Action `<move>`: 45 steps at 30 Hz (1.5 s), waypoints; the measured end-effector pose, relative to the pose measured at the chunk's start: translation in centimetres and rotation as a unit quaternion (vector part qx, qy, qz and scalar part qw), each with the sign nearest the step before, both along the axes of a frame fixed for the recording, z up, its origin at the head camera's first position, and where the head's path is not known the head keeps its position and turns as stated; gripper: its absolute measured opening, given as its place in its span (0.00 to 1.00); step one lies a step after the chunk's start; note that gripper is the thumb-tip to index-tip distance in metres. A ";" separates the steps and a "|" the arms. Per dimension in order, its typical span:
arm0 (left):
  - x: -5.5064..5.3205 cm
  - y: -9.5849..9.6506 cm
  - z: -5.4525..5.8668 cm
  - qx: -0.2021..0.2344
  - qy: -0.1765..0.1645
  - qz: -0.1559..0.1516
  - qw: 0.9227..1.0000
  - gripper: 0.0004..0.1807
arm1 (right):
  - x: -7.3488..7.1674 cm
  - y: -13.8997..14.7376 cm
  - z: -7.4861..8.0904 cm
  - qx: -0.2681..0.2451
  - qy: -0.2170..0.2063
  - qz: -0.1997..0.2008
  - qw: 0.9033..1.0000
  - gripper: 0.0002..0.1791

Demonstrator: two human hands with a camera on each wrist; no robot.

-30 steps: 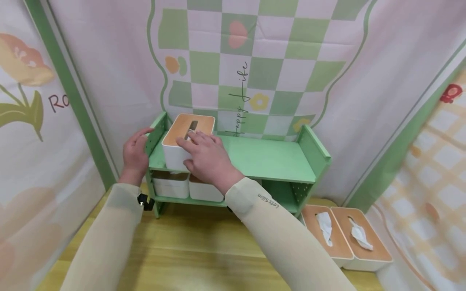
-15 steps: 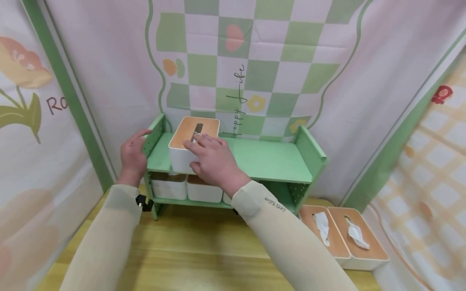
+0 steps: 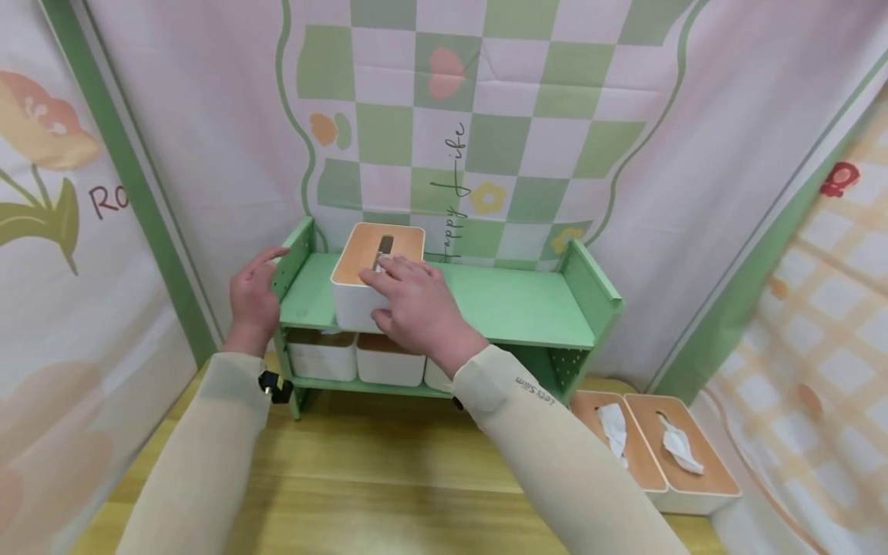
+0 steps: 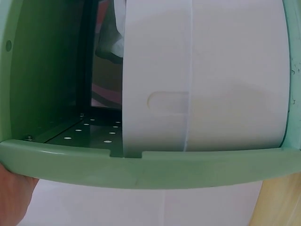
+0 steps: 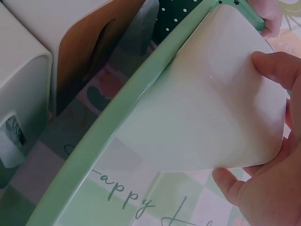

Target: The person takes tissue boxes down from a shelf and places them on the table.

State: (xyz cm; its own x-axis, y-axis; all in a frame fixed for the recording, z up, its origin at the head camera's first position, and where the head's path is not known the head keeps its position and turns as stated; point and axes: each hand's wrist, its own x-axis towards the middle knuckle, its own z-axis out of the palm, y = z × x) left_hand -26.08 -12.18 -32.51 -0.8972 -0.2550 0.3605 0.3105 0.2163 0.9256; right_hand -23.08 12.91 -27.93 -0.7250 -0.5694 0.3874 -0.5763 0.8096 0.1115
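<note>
A white tissue box (image 3: 357, 308) with a wood-coloured lid stands on the top board of a green two-tier shelf (image 3: 520, 304), towards its left end. My right hand (image 3: 419, 312) grips the box at its front right: fingers lie on the lid by the slot, the thumb on the front face. In the right wrist view, another finger of that hand touches the side of the box (image 5: 202, 103). At the shelf's left end, my left hand (image 3: 253, 301) holds the side panel (image 3: 294, 254); in the left wrist view only a bit of that hand (image 4: 14, 195) shows beside the green rim.
Below, more white boxes (image 3: 322, 358) stand in a row on the lower tier; the right hand and sleeve hide part of it. Two tissue boxes (image 3: 687, 455) with tissues sticking out stand on the wooden table (image 3: 388, 470) at right. A checkered cloth (image 3: 506, 139) hangs behind.
The tissue box has slid right along the top board with my right hand on it, leaving a wider gap to the left panel. My left hand stays at the panel.
</note>
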 end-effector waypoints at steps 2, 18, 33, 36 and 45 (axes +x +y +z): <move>-0.8 -0.4 -0.6 -0.004 -0.003 0.000 1.000 0.25 | 0.0 0.3 0.0 -0.003 0.003 0.002 1.000 0.29; -2.4 -0.6 -1.6 0.004 -0.007 -0.009 1.000 0.24 | 0.5 3.1 -0.1 -0.031 -0.012 0.016 0.999 0.29; -0.7 -0.3 -0.5 -0.007 -0.012 -0.001 1.000 0.25 | 0.9 6.3 -0.5 -0.064 0.008 0.043 0.997 0.29; 0.4 0.2 0.3 -0.009 -0.008 0.000 1.000 0.26 | 0.8 6.7 -0.6 -0.068 0.014 0.046 0.997 0.29; -1.2 -0.7 -1.1 -0.020 -0.012 0.005 1.000 0.26 | 1.2 7.8 -0.7 -0.057 0.020 0.040 0.997 0.29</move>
State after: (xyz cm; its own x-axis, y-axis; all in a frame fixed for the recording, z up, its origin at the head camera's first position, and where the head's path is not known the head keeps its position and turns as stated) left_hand -27.31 -12.92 -33.61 -0.9029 -0.2496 0.3498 0.2867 0.2565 0.9230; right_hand -21.91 20.71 -28.65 -0.6615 -0.5755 0.4809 -0.6362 0.7702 0.0465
